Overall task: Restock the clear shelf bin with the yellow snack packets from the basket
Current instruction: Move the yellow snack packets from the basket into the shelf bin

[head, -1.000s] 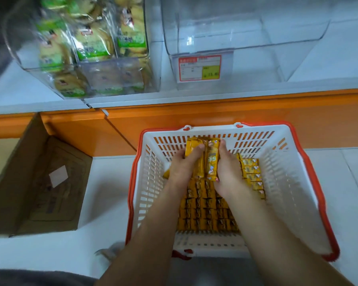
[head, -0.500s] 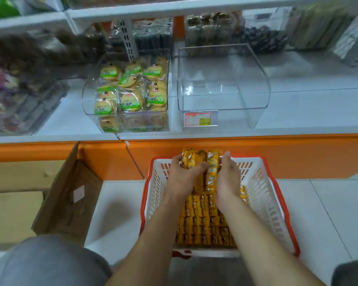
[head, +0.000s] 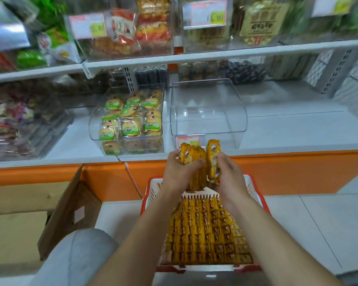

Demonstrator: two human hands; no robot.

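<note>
Progress is being judged as barely begun. The clear bin (head: 208,112) on the white shelf (head: 287,131) is being shown with nothing in it. The basket (head: 154,189) on the floor is being shown packed with neat rows of yellow packets (head: 205,234). One handful is being held above the basket's far rim, just below the bin's front and not yet inside it. Nearly all the restocking is being counted as left.

Materials, big to small:
- The shelf is being read as flat, hard and white, with an orange band under its front edge.
- The cardboard box (head: 70,213), brown and matte, is being seen open beside the basket.
- The basket is being read as rigid white plastic, with slotted walls and a red rim.
- The bin is being read as glossy, see-through hard plastic with rounded corners, and a price tag (head: 188,140) is fixed low on its front.
- The packets are being read as slim, oblong and shiny film, so likely slippery when bunched.

A bundle (head: 191,162) of several packets is being gripped by the left hand (head: 178,172), fingers curled round it. An upright packet (head: 213,159) is being clasped by the right hand (head: 228,174). The exact count cannot be told.
</note>
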